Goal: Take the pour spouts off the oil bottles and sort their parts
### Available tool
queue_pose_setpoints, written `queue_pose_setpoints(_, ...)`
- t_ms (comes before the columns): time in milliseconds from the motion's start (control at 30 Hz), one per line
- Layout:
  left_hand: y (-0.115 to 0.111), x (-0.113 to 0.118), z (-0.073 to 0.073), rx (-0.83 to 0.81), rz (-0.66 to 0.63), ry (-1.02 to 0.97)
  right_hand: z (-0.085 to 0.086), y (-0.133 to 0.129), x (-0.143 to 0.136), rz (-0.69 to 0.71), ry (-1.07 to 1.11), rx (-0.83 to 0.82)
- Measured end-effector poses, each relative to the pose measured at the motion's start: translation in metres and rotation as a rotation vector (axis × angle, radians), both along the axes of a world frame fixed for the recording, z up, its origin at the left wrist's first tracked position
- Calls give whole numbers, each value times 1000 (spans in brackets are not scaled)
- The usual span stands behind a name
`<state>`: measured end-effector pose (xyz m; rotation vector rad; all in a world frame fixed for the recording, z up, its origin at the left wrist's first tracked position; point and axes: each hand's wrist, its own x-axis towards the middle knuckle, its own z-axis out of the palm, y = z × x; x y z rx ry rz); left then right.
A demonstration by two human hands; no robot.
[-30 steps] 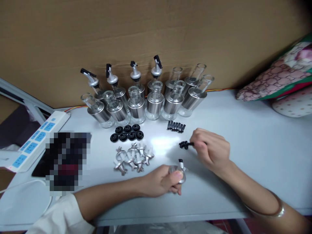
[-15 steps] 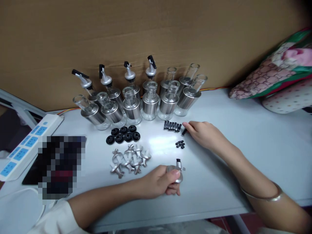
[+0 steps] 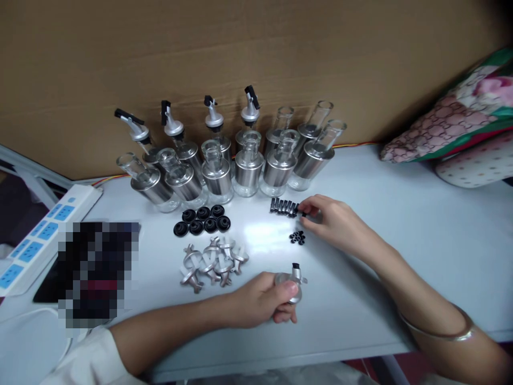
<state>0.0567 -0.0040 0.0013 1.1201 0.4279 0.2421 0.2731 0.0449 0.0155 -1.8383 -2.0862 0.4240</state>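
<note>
My left hand (image 3: 266, 300) grips a silver pourer top (image 3: 295, 275) with a small black piece on its spout, near the table's front. Farther back and to the right, my right hand (image 3: 331, 220) has thumb and fingertips around a small black lever (image 3: 304, 214), beside a row of several black levers (image 3: 282, 207). Just below that row lie several tiny black rings (image 3: 297, 237). Several black stoppers (image 3: 203, 220) are grouped to the left. Under them is a pile of silver pourer tops (image 3: 214, 261) with white plugs.
Glass and steel bottles (image 3: 217, 179) stand in rows at the back, some with pourers. A power strip (image 3: 48, 235) and a dark pixelated device (image 3: 96, 267) lie left. A patterned bag (image 3: 436, 125) rests at the back right, against the cardboard (image 3: 240, 48).
My right hand's fingers have spread and curled around the black lever beside the row. My left hand keeps its hold on the pourer top. The view has shifted slightly.
</note>
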Motion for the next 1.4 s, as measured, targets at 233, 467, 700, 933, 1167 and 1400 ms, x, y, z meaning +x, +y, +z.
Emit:
queue_pose_setpoints(233,1,0,0,-37,21,-10,-4,1,-3,27,144,47)
queue_pose_setpoints(467,0,1,-3,-63,34,-44,-9,0,-10,32,174,81)
queue_pose_setpoints(700,0,0,-3,-61,25,-27,-19,1,-13,51,143,130)
queue_pose_setpoints(933,0,0,-3,-80,27,-33,-20,2,-13,70,121,147)
queue_pose_setpoints(1167,0,1,-3,-72,31,-29,-22,0,-13,84,97,182)
queue_pose_setpoints(1400,0,0,-1,-62,23,-11,-21,10,-19,170,-17,283)
